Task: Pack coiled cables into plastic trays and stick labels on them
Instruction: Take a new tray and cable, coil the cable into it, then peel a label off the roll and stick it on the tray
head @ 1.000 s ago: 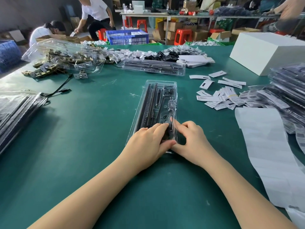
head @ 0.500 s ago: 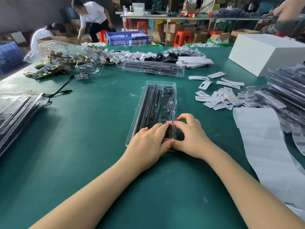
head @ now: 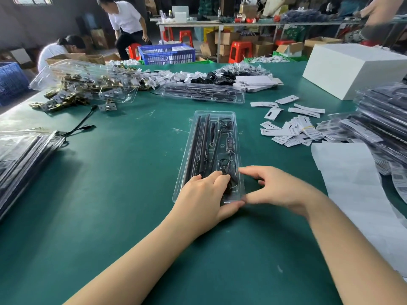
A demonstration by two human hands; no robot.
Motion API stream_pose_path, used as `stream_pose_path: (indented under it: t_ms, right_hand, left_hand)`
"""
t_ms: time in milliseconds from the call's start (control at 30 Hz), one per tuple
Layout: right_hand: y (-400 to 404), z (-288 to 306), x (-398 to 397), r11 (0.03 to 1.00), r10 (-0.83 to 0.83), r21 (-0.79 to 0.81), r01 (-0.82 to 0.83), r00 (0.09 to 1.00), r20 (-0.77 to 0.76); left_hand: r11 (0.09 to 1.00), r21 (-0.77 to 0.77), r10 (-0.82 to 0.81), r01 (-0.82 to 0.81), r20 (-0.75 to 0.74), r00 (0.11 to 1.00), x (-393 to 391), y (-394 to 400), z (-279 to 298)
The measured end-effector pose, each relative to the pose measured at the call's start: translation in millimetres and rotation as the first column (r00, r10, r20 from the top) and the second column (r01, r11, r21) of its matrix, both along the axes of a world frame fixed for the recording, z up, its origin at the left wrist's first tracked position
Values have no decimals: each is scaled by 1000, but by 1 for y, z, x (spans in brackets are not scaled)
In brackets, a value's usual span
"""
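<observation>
A clear plastic tray (head: 209,155) lies lengthwise on the green table (head: 110,194), and everything else can be placed from it. Inside it, long black strips (head: 199,142) fill its left side and a coiled cable (head: 226,167) sits in the near right pocket. The left hand (head: 204,199) rests on the tray's near end, fingers fairly straight and pressing down on the coil, thumb along the near edge. The right hand (head: 277,188) hovers just right of the tray, fingers spread and relaxed, holding nothing, its forefinger reaching toward the tray's right rim. Right of the tray lie loose white labels (head: 290,130) and a long white backing sheet (head: 356,190). Beyond its far end sits another filled tray (head: 202,93); far to its left, a stack of packed trays (head: 22,155).
</observation>
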State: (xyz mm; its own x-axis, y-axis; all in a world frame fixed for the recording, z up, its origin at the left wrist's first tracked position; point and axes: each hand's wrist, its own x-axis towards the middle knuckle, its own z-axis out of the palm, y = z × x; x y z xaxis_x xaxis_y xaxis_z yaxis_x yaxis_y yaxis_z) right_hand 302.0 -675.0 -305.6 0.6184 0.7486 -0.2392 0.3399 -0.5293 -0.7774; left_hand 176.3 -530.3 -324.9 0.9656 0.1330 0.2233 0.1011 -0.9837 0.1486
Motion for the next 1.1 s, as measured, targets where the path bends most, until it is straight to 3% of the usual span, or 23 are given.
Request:
stream_pose_path:
  t_ms: [67,133,200,367,433,533,633,767,867,1033,1100]
  right_hand:
    - [-8,14,7,991,-114,69,117,992,-48]
    - [-9,23,27,943,-330,101,317,930,160]
    - [-4,26,53,906,-393,25,423,818,421]
    - [16,10,124,866,-179,-245,436,728,662]
    - [21,6,147,876,-64,-316,365,737,672]
    - [28,-1,168,808,74,-506,302,800,596]
    - [31,-10,181,765,124,-550,336,761,637]
    - [32,-9,186,812,11,-438,385,741,671]
    - [24,0,180,897,-195,-186,401,737,648]
    - [20,22,133,905,-389,182,384,575,720]
    - [22,28,109,865,-501,358,351,613,610]
  left_hand:
    - [1000,7,1,-1,-29,1000,1,1,-3]
    - [1000,12,8,-7,-38,999,1,4,-4]
    - [1000,26,6,-5,-56,998,2,8,-4]
    - [1000,-14,16,-18,-93,996,4,25,-5]
    - [1000,-6,24,-25,-81,996,4,26,-7]
    - [998,23,53,-52,-32,998,6,20,-9]
    - [995,26,91,-93,49,995,8,11,-9]
    - [993,49,101,-106,85,991,9,8,-9]
    - [993,53,101,-104,65,993,9,9,-8]
    - [994,-1,107,-107,69,992,9,11,-7]
    - [993,-21,116,-115,76,990,9,12,-7]
